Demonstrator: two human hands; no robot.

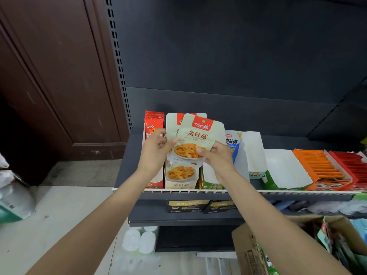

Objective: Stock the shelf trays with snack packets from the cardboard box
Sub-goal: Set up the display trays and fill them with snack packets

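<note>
Right hand (215, 158): pinches the lower right corner of a pale mushroom snack packet (200, 138), thumb on its front.
Left hand (155, 149): fingers curled at the packet's left edge, touching it.
Packet: held upright, tilted, above the beige shelf tray (179, 183) holding matching packets.
Neighbours: red packets (154, 126) left; blue packet (233, 143) right.
Cardboard box (250, 253): lower right, below the shelf.

Soft, even indoor light falls from above and in front, leaving the pale snack packet (198, 138) bright and the dark shelf back panel (228, 56) dim. Shadows are faint. Wide-angle distortion bends the shelf rail (278, 192) and upright (117, 56). The picture is slightly soft, blurrier at the cardboard box (250, 253).
</note>
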